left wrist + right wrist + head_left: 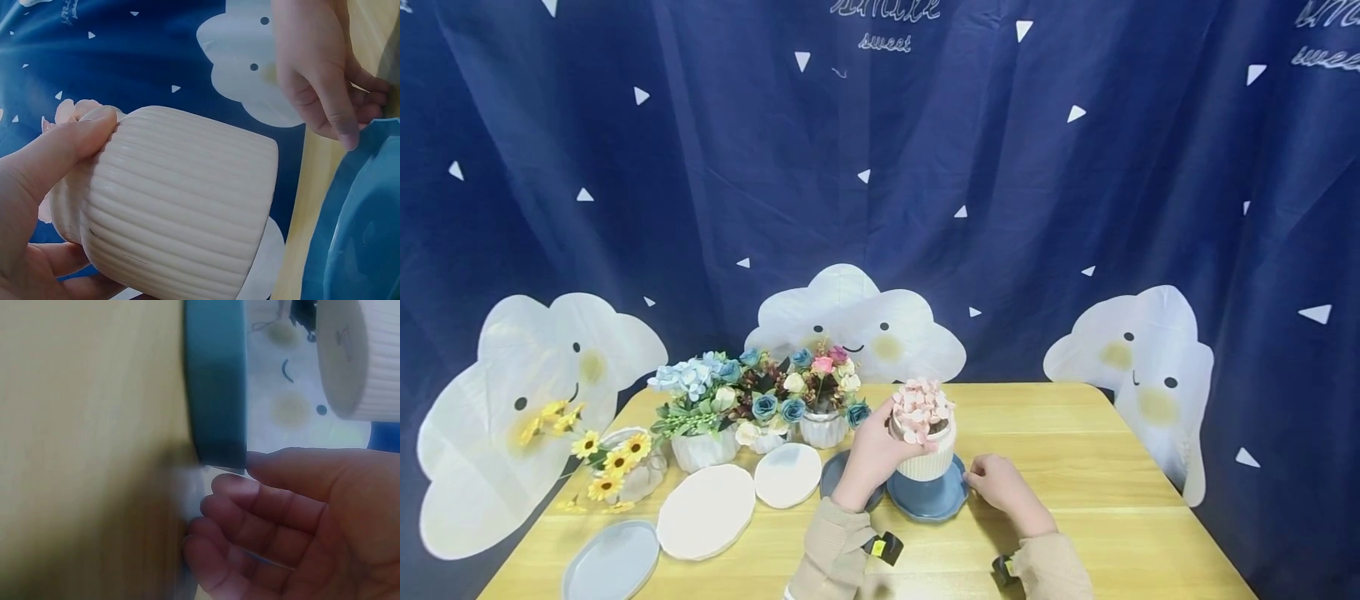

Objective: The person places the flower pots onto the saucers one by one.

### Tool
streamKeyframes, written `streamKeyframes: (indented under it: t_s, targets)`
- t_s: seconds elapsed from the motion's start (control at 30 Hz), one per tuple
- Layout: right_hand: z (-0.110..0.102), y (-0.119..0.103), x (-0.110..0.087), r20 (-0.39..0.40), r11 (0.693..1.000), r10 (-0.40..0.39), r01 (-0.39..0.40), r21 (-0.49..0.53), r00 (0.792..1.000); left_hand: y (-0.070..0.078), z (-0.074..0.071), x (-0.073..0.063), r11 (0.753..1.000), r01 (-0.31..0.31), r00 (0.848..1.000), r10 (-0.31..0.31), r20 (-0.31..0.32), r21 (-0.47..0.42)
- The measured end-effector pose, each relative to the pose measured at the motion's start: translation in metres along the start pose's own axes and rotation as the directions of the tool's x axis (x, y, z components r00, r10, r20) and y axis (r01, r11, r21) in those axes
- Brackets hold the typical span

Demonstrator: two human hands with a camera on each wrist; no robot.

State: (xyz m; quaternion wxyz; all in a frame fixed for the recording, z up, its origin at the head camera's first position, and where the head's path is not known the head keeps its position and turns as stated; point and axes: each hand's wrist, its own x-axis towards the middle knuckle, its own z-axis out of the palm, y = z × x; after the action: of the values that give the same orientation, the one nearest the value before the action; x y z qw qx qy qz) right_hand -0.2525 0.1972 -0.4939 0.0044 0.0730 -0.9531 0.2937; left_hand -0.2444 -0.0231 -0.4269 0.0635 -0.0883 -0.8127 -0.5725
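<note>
My left hand grips a white ribbed flowerpot near its top. Pale pink flowers fill the pot's mouth. Its underside shows in the right wrist view, so the pot hangs raised over a scalloped blue plate. That plate lies on the wooden table. At its right rim is my right hand, the thumb tip against the edge and the other fingers loosely curled beside it. In the left wrist view, a gap separates the pot from the plate.
A darker blue plate lies partly behind my left forearm. Further left are a small white plate, a larger white plate and a grey-blue oval plate. Several white pots with yellow, blue and mixed flowers stand along the back left.
</note>
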Motion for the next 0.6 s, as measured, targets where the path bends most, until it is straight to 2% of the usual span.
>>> streamKeyframes:
  t_s: [0.37,0.6]
  targets:
    - [0.002,0.002,0.002,0.014,1.0,-0.011,0.011,-0.01,1.0,-0.009,0.009,0.002,1.0,-0.023,1.0,0.023,0.01,0.011]
    - [0.003,0.002,0.002,0.014,1.0,-0.007,0.007,-0.017,1.0,-0.019,0.014,0.004,1.0,0.004,0.999,-0.005,0.047,0.026]
